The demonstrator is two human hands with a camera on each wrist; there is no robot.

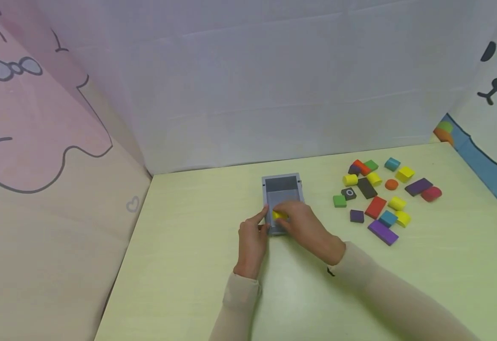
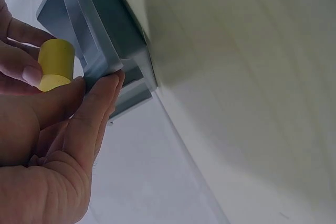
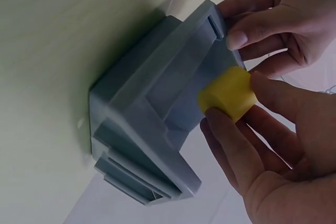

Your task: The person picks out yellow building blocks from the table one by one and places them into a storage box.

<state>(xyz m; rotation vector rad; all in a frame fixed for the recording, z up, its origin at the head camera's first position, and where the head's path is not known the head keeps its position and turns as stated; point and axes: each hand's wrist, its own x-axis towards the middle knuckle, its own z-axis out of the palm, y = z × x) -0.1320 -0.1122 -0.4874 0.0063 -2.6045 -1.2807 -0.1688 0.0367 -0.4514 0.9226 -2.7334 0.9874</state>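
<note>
A grey plastic bin with an open top sits near the middle of the table, reaching toward the back edge. My left hand holds its left wall near the front; in the left wrist view the thumb and straight fingers pinch the rim. Over the bin, my right hand grips a yellow cylinder block between thumb and fingers. In the left wrist view, that yellow block stands out from the bin's mouth, beside the left thumb. The right hand covers part of the bin's right side in the head view.
Several colored blocks lie scattered on the right of the table, among them a red rectangular block, a purple one, a green square and an orange piece. A pale cloth hangs behind the table's back edge.
</note>
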